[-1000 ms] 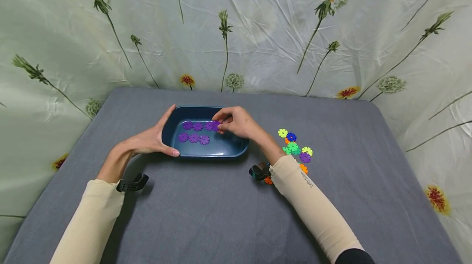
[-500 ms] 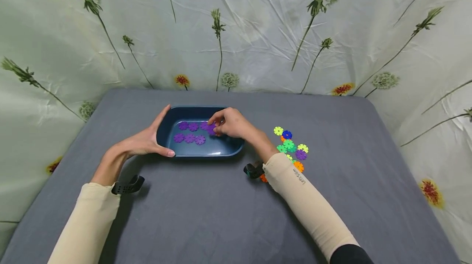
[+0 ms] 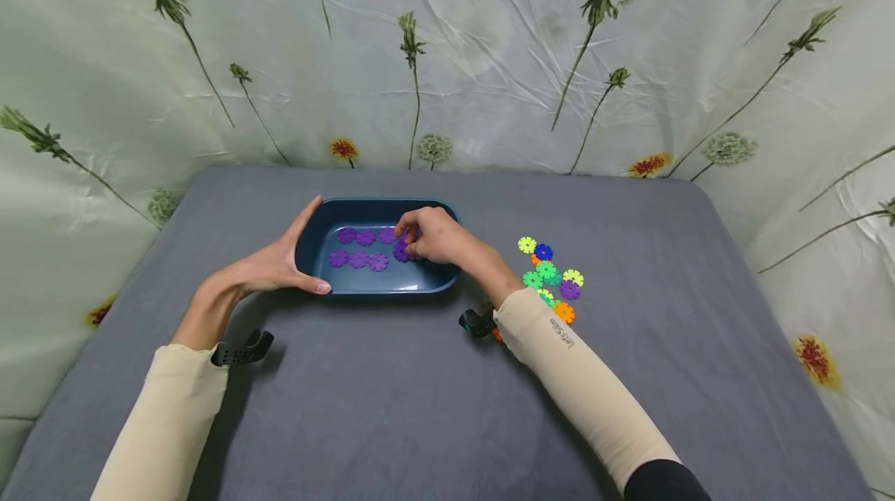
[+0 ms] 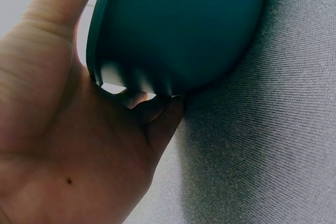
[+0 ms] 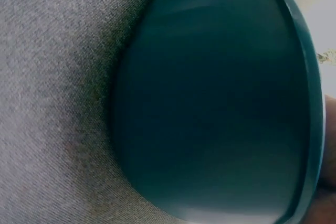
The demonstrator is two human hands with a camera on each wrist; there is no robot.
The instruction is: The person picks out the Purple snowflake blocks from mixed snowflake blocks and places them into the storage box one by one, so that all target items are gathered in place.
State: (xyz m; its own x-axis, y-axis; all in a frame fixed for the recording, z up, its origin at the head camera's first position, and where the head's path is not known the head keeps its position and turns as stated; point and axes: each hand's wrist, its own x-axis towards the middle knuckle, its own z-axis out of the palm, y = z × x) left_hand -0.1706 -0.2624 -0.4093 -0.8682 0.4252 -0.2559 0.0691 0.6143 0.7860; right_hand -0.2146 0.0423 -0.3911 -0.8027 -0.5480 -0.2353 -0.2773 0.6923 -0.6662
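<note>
In the head view a dark blue plastic basin stands on the table with two rows of purple snowflake discs on its floor. My left hand spans the basin's left end, thumb on the near rim and fingers toward the far one; the left wrist view shows its fingers curled against the wall. Inside the basin, my right hand pinches a purple snowflake disc at the right end of the near row. Its fingertips partly cover another purple disc behind. The right wrist view shows mainly the basin's outer wall.
Right of the basin lies a loose scatter of snowflake discs in yellow, blue, green and orange, with one purple disc among them. My right forearm passes over the scatter's near edge. A flower-print curtain hangs behind the grey table.
The pinched purple disc has come slightly nearer, from the far row toward the end of the near row. My left hand stays on the basin. The head view has shifted slightly.
</note>
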